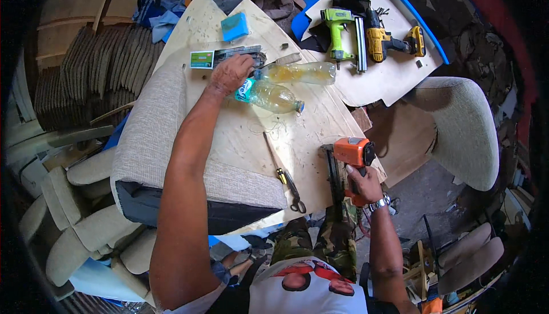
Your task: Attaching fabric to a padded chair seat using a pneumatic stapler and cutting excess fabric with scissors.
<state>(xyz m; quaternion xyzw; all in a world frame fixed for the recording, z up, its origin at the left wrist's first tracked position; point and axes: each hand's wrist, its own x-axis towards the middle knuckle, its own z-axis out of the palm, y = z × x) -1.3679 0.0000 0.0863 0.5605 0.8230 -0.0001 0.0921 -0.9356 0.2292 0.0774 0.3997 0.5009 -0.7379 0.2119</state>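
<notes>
My left hand [231, 74] reaches over the table with its fingers curled down on grey staple strips [251, 52] beside a small green and white box [202, 59]. The fingertips are partly hidden. Just beside this hand, two clear plastic bottles lie on their sides: one with a teal label [274, 96], the other with a yellowish tint [300, 74]. My right hand [366, 184] is wrapped around the handle of an orange staple gun [351, 151], held at the table's front right edge. Its black magazine points down toward me.
Scissors [293, 191] and a thin stick [271, 149] lie on the wooden table [240, 134]. A grey upholstered piece [151, 122] covers its left and front. Beyond are a blue block [234, 27], a green nailer [338, 31] and a yellow drill [377, 39]. A curved grey cushion [469, 125] stands right.
</notes>
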